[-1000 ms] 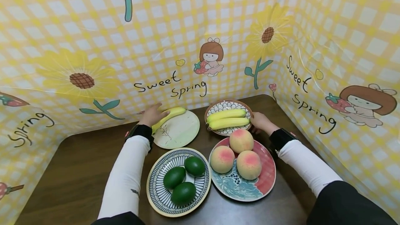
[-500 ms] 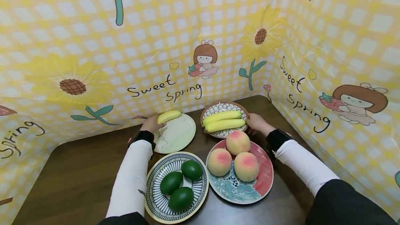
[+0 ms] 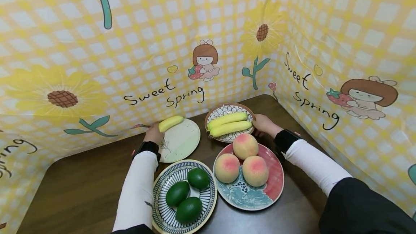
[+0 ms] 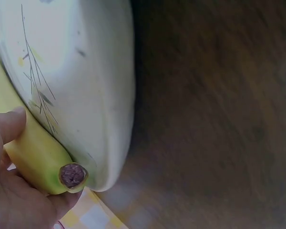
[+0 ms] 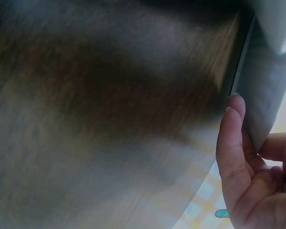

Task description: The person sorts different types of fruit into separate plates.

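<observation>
In the left wrist view a yellow banana [image 4: 35,148] lies along the edge of a pale green plate [image 4: 93,71], its dark cut end towards the camera. My left hand [image 3: 153,135] grips this banana, thumb on top and fingers beneath. At the back right stands a brown-rimmed plate [image 3: 208,118] with a petal pattern, bearing two bananas [image 3: 229,124]. Its right rim is pinched by my right hand [image 3: 264,124]; the right wrist view has the fingers under the plate [image 5: 269,81] and the thumb side at the rim.
Nearer me, a blue-and-white striped plate [image 3: 212,205] bears three dark green oval fruits [image 3: 189,210]. Beside it a red and blue plate [image 3: 275,176] carries three peaches [image 3: 255,170]. A yellow checked cloth wall [image 3: 146,46] encloses the brown table [image 3: 84,187] behind and at the sides.
My left hand has come down from above the banana and now grips it near its end. My right hand keeps its hold on the rim. The head view has shifted slightly to the right.
</observation>
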Demonstrator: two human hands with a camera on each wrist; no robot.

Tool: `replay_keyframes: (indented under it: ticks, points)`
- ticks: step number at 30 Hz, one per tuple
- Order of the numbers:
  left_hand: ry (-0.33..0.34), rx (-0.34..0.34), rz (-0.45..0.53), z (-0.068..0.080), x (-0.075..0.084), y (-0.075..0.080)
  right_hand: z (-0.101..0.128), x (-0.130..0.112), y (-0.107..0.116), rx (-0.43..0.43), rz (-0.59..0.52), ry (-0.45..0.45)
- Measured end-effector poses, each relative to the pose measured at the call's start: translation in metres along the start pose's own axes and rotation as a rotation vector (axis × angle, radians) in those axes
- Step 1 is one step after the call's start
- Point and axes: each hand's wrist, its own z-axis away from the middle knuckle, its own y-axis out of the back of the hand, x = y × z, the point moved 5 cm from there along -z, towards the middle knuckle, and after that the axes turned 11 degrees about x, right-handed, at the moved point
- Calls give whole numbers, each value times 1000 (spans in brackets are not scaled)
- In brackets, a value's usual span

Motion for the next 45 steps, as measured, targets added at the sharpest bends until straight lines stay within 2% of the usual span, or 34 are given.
replay_keyframes:
  ticks: [7, 10, 13, 15, 19, 22, 25, 30, 32, 39, 42, 45]
  points:
    - [6, 23, -10, 5, -3, 3, 4, -6, 1, -7, -6, 23]
    - [-13, 39, -34, 7, -2, 8, 5, -7, 0, 3, -3, 24]
    - [-73, 52, -57, 8, 4, 18, 7, -7, 0, 14, 8, 32]
    - [-135, 45, -63, 8, 12, 26, 8, -6, 2, 17, 17, 37]
    - [-250, -41, -43, 5, 35, 42, 6, -5, 5, 22, 19, 42]
    - [-258, -109, 17, 5, 55, 51, 5, -4, 7, 19, 16, 38]
    - [-253, -114, 25, 4, 74, 54, 6, -4, 6, 16, 17, 31]
    - [-317, -70, 12, 1, 106, 40, 8, -4, 0, 13, 17, 31]
    - [-342, -62, 16, -1, 123, 28, 8, -1, -1, 15, 13, 25]
    - [-352, -63, -18, 0, 177, -6, 7, 0, 1, 32, -7, 27]
    - [-376, -36, 2, -1, 191, -18, 6, -1, 1, 34, -17, 13]
    - [-389, -14, 11, -5, 195, -31, 5, -1, -2, 31, -20, 6]
